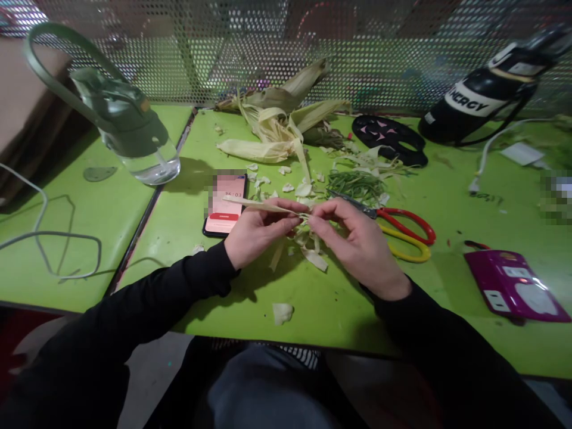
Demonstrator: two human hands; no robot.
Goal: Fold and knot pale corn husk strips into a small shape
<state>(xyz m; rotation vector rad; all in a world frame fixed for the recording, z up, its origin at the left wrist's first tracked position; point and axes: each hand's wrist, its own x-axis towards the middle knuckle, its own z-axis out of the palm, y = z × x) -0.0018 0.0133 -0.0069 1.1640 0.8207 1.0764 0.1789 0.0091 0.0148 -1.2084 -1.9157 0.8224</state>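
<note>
Between thumb and fingers my left hand (259,233) pinches a pale strip of corn husk (257,204), whose long end sticks out to the left over the phone. My right hand (353,241) meets it at the strip's other end, thumb and forefinger pressed together there. Husk scraps (315,259) lie on the table under my fingers. Just beyond the right hand are scissors (402,229) with one red and one yellow handle loop, and a heap of thin green strips (357,185). Larger dried corn husks (272,134) are piled farther back.
A phone (223,205) lies left of the husk pieces. A green water bottle (129,131) and a cable (96,250) are at left. On the right are a black bottle (473,98), a black palette (391,140) and a purple power socket (513,286). Perforated mesh (214,59) borders the back.
</note>
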